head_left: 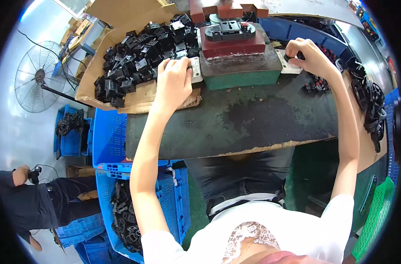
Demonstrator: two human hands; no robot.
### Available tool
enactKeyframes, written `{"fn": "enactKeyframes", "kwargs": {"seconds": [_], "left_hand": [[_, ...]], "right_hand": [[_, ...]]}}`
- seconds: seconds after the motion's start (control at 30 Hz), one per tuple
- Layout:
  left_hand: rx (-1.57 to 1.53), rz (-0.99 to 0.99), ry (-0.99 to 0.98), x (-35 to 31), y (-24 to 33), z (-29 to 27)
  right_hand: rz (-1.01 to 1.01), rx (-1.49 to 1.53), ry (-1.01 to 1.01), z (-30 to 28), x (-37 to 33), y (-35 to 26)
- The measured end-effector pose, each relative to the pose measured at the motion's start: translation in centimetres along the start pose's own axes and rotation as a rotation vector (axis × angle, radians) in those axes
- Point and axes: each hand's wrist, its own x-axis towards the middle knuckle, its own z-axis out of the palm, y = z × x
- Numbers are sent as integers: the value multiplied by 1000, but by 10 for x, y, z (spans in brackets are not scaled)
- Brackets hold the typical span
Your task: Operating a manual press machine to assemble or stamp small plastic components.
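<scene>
My left hand (pixel 173 82) is closed, its bent fingers at the edge of a white control box (pixel 196 70); what lies under the fingertips is hidden. On the other side, my right hand (pixel 314 58) curls its fingers over a black button (pixel 288 57) on a second white control box (pixel 291 67). Between the two boxes, a black plastic housing (pixel 229 31) with a square raised part lies on a dark red block (pixel 234 46). That block rests on a thick green-sided base (pixel 242 80). Above it, red machine parts (pixel 227 9) reach into view.
Left of the press, a cardboard box (pixel 87 90) holds many black plastic parts. Black cords (pixel 371 101) and small red-and-black parts (pixel 317 84) lie at the right. A blue crate (pixel 104 193) of black parts stands below; a person (pixel 37 202) is at far left, near a fan (pixel 40 75).
</scene>
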Motion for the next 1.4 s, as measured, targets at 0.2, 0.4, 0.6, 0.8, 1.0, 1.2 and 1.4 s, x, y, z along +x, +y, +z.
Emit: {"fn": "enactKeyframes", "kwargs": {"seconds": [0.2, 0.4, 0.6, 0.8, 1.0, 1.2, 1.4], "left_hand": [[-22, -2, 19, 3, 1, 2], [-55, -5, 53, 0, -6, 3], [-326, -71, 131, 12, -23, 4], [-410, 52, 161, 80, -21, 28], [-512, 10, -64, 121, -9, 37], [-707, 15, 151, 101, 16, 27], [-600, 88, 313, 66, 39, -2]], "right_hand": [[47, -11, 9, 0, -1, -5], [30, 112, 38, -9, -19, 13], [585, -567, 269, -80, -150, 141], [1010, -695, 76, -78, -260, 222], [873, -386, 17, -78, -238, 197], [791, -418, 111, -66, -224, 174], [856, -369, 153, -64, -228, 174]]}}
